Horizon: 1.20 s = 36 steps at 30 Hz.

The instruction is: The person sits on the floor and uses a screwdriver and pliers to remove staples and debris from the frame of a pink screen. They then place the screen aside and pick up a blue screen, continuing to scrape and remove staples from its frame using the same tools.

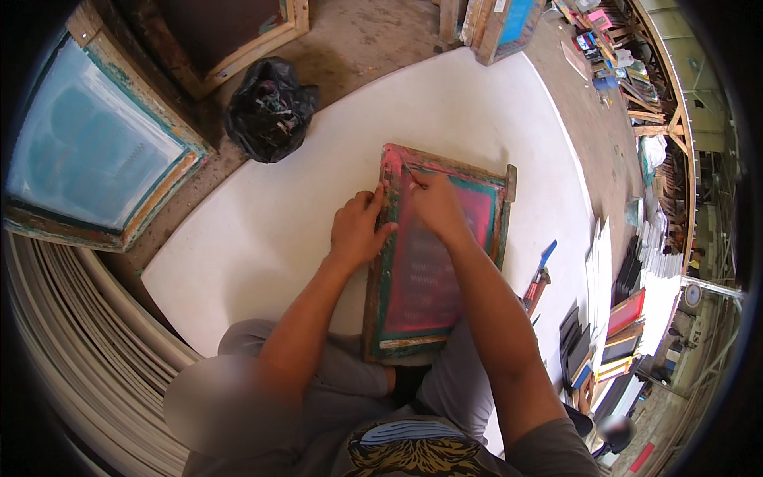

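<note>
A wooden screen-printing frame (436, 345) lies before me on a white board, its near end by my legs. Its mesh (425, 246) is stained pink, bordered with green, and pink smears cover the far corner. My left hand (358, 229) rests against the frame's left rail, fingers stretched forward and thumb apart. Over the far left part of the mesh, my right hand (435, 205) is closed, fingers pointing down at the inner corner. Something thin and dark seems to stick out from its fingertips, too small to name.
A black plastic bag (271, 110) sits at the board's far left edge. Another screen frame (95, 147) with blue mesh leans at left, beside stacked sheets (87, 334). A blue-bladed tool (548, 254) and a red-handled tool (532, 292) lie right of my right arm.
</note>
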Each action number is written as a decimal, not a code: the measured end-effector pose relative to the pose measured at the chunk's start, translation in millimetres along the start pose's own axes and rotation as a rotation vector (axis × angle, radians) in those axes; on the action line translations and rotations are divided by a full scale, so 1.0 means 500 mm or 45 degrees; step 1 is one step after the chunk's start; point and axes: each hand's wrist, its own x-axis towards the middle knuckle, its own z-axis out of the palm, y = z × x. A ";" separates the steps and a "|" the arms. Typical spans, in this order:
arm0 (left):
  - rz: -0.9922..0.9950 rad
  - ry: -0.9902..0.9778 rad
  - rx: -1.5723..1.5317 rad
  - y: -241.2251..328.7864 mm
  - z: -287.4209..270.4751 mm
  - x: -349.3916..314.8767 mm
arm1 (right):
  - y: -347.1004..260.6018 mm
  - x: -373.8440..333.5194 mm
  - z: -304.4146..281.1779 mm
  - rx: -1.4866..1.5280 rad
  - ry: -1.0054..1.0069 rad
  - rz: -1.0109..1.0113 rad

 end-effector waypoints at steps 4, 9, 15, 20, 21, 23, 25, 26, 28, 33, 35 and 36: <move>0.012 0.004 -0.052 -0.003 -0.009 0.003 | 0.032 -0.023 -0.009 0.800 -0.121 0.340; 0.035 0.013 -0.083 -0.007 -0.002 0.004 | 0.107 -0.029 0.051 0.173 0.273 -0.203; 0.032 0.018 -0.080 -0.008 -0.004 0.001 | 0.046 -0.052 0.037 -0.020 0.263 -0.109; 0.059 0.064 -0.081 -0.011 0.001 0.001 | 0.014 -0.058 0.029 -0.201 0.232 -0.048; 0.063 0.067 -0.078 -0.011 0.001 0.002 | 0.002 -0.060 0.024 -0.238 0.227 -0.042; 0.060 0.058 -0.080 -0.011 0.000 0.002 | -0.002 -0.060 0.022 -0.277 0.228 -0.048; 0.058 0.054 -0.076 -0.011 0.000 0.003 | 0.000 -0.059 0.024 -0.278 0.242 -0.073; 0.057 0.054 -0.071 -0.012 0.001 0.003 | -0.001 -0.059 0.024 -0.283 0.242 -0.067; 0.057 0.050 -0.072 -0.013 0.003 0.003 | -0.002 -0.059 0.024 -0.293 0.244 -0.052; 0.055 0.043 -0.069 -0.017 0.006 0.004 | -0.017 -0.064 0.018 -0.258 0.209 0.010; 0.054 0.041 -0.068 -0.018 0.006 0.003 | -0.017 -0.065 0.019 -0.276 0.200 0.018; 0.055 0.039 -0.069 -0.017 0.006 0.002 | -0.014 -0.065 0.021 -0.303 0.205 -0.003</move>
